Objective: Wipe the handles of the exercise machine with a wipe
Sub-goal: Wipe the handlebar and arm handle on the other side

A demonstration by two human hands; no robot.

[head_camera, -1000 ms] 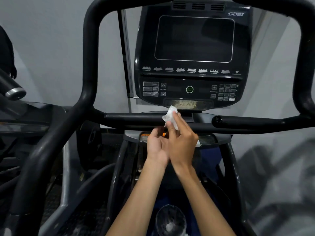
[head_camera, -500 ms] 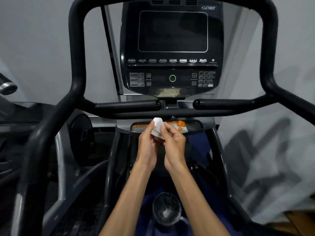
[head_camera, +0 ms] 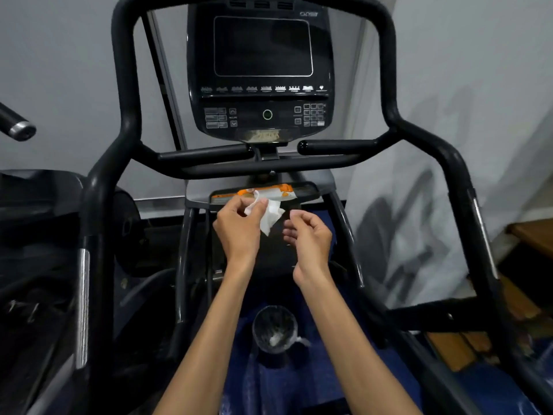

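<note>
A white wipe (head_camera: 270,215) hangs from the thumb and fingers of my left hand (head_camera: 239,229), below the machine's crossbar. My right hand (head_camera: 308,238) is just right of the wipe, apart from it, fingers loosely curled and holding nothing. The black exercise machine has two short horizontal handles, a left handle (head_camera: 206,152) and a right handle (head_camera: 338,144), under the console (head_camera: 261,70). Tall side handlebars rise on the left (head_camera: 125,85) and right (head_camera: 389,79). An orange and white wipe pack (head_camera: 281,194) lies on the tray behind the wipe.
A small bin lined with plastic (head_camera: 274,329) stands on the blue floor between my forearms. Another machine's bar with a metal end (head_camera: 18,125) pokes in at the far left. Wooden furniture (head_camera: 532,235) sits at the right edge. A grey wall lies behind.
Both hands dropped from the crossbar with the wipe. They held it together half a second ago; now my right hand has let go and moved right, and the wipe hangs unfolded from my left.
</note>
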